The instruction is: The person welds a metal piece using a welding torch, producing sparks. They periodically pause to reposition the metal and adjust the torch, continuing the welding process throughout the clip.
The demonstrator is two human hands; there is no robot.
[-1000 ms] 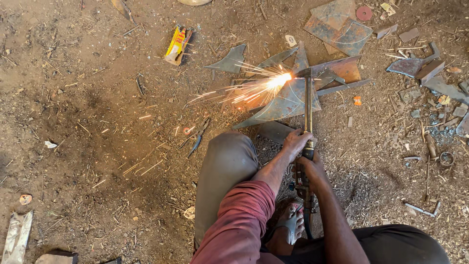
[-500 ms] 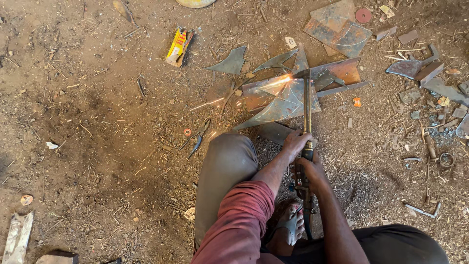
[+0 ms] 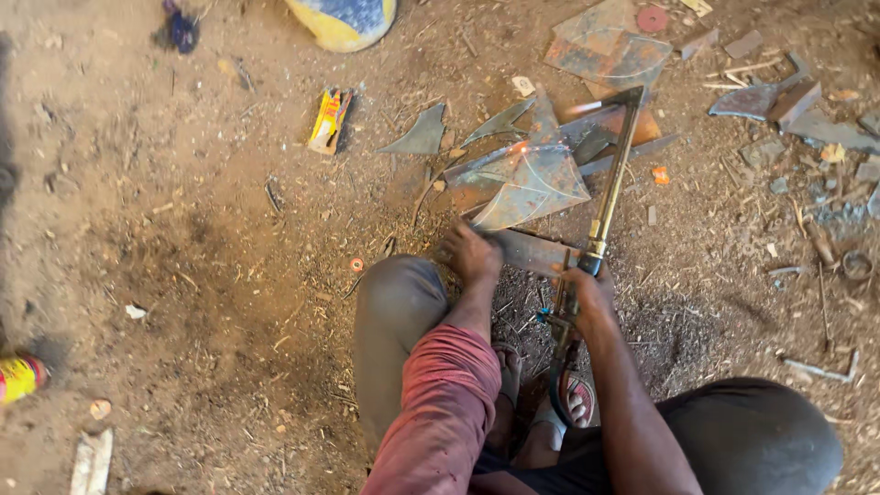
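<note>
A cutting torch [image 3: 607, 197] is held in the right hand [image 3: 587, 291], which is closed around the lower end of its brass tube. From this hand the tube is seen running up and slightly to the right, and it ends in a dark bent nozzle. Below the hand a dark hose [image 3: 555, 385] hangs down between the sandalled feet.

The left hand [image 3: 471, 253] is laid palm down, with fingers spread flat, on a rusty flat metal strip [image 3: 532, 252]. This strip lies between the two hands and reaches close to the right one. Whether anything is gripped by the left hand cannot be told — it only presses on the strip.

Just above the left hand, a curved pointed steel sheet [image 3: 532, 183] lies on the dirt ground [image 3: 183, 275], and a small glowing spot is visible near its upper edge. More cut pieces of metal are scattered further above both hands — a grey pointed scrap [image 3: 420, 137] to the upper left, flat rusty plates [image 3: 610, 50] higher up. Far to the left of the left hand a small yellow packet [image 3: 328, 119] lies, well apart from the metal.
</note>
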